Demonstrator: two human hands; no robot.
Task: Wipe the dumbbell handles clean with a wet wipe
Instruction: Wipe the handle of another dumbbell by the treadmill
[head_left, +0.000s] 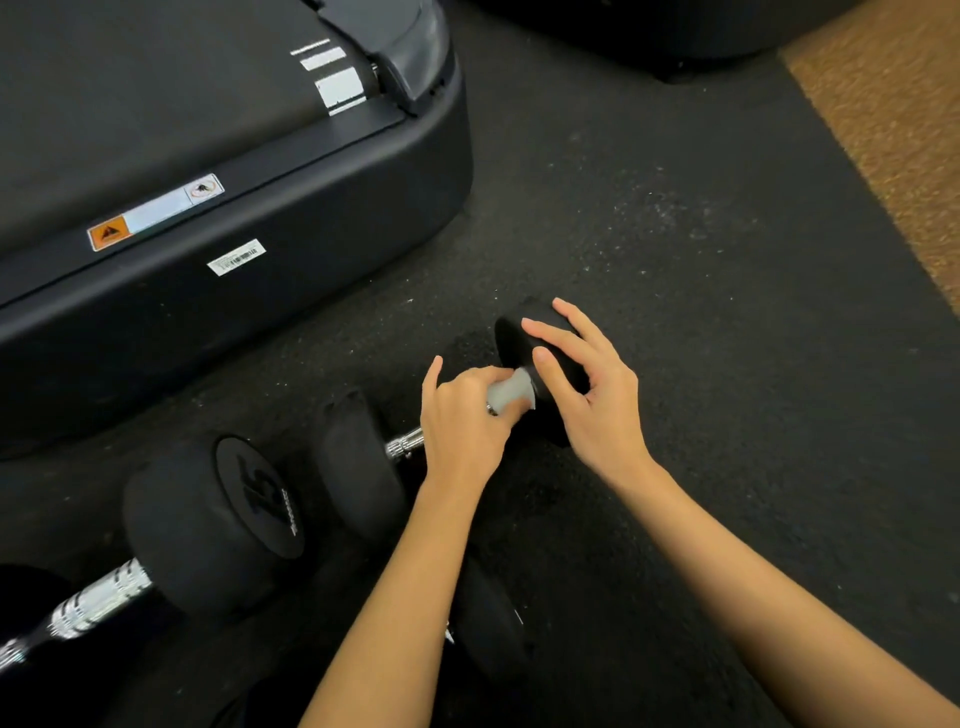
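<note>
The dumbbell (363, 467) being cleaned is lying on the black rubber floor (675, 260), its chrome handle (402, 444) running between two black heads. A white wet wipe (511, 389) is sitting wrapped round the far end of that handle, against the far head (519, 332). The left hand (462, 415) is curling round the wipe and handle, gripping both. The right hand (587, 384) is resting on the far head with fingers spread and lightly bent, steadying it.

A second dumbbell (208, 525) is lying just to the left, its end face showing a raised "15" and a brand name too blurred to read; part of a third dark head (488, 623) is showing under the left forearm. Beyond them, a black treadmill base (260, 234) is carrying an orange warning sticker (108, 237) and a white barcode label (236, 256), the print too small to read.
</note>
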